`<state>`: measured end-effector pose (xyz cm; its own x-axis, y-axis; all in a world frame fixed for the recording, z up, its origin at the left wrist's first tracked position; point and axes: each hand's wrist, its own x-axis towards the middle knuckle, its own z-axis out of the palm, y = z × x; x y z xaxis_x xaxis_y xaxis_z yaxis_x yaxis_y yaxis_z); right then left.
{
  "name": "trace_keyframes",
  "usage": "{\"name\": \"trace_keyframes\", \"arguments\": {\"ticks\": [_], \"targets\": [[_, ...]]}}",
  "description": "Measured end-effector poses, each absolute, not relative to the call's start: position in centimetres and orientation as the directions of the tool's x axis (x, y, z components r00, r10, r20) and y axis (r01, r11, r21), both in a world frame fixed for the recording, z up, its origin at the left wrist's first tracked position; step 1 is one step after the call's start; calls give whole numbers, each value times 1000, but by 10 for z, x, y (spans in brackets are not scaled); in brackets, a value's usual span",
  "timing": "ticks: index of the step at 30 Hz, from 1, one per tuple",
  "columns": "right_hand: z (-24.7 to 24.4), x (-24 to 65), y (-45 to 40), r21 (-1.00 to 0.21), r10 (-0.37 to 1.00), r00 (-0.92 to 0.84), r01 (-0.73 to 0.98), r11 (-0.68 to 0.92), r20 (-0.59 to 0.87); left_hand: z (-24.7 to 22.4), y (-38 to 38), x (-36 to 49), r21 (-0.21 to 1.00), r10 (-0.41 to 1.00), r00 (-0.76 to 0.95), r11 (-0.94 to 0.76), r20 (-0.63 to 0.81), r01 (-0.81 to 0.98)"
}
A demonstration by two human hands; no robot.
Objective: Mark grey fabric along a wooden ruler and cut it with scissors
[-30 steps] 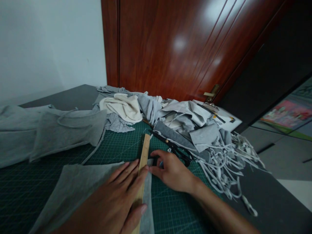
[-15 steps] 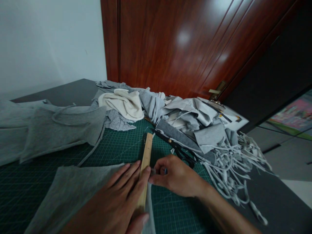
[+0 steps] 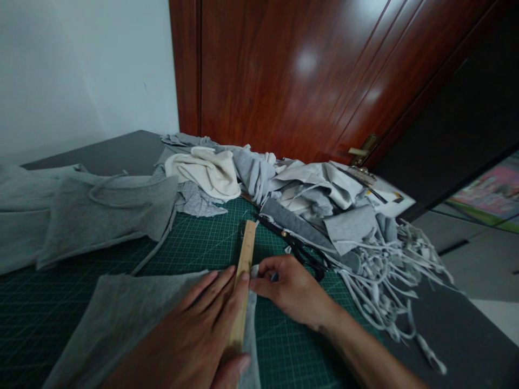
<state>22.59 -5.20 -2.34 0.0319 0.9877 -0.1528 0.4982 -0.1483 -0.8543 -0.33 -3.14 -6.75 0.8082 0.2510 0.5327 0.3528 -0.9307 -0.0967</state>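
Two bare hands (image 3: pixel 205 319) with short fingernails (image 3: pixel 245 363), the right forearm (image 3: pixel 360 346) slim and likewise bare.

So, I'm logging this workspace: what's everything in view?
Ruler: 1, pale wood, on cloth
Cloth: 1, grey, on mat
Mat: 1, green, on table
Scissors: 1, black, right of ruler
Fabric pieces: several, grey, left
Crumpled cloth: 1, cream, back
Fabric heap: 1, mostly grey, right
Strips: many, grey, right
Sheet: 1, white, behind heap
Table: 1, dark grey, underneath
Door: 1, red-brown, behind
Handle: 1, brassy, on door
Wall: 1, whitish, left
Cabinet: 1, grey, right
Left hand: 1, bare, on ruler
Right hand: 1, bare, at cloth's edge
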Motion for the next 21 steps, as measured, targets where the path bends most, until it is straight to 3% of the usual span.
{"name": "trace_keyframes", "arguments": {"ticks": [10, 16, 21], "targets": [[-27, 230, -51, -613, 982, 186, 774, -157, -17, -70, -29, 0, -58, 272, 807, -934, 525, 353], [-32, 229, -53, -581, 982, 187, 803, -132, 35, -66, -33, -1, -78, 279, 816, -928, 506, 365], [-36, 227, -57, -553, 979, 194, 823, -125, 67, -63, -36, 0, -3, 323, 797, -926, 510, 377]]}}
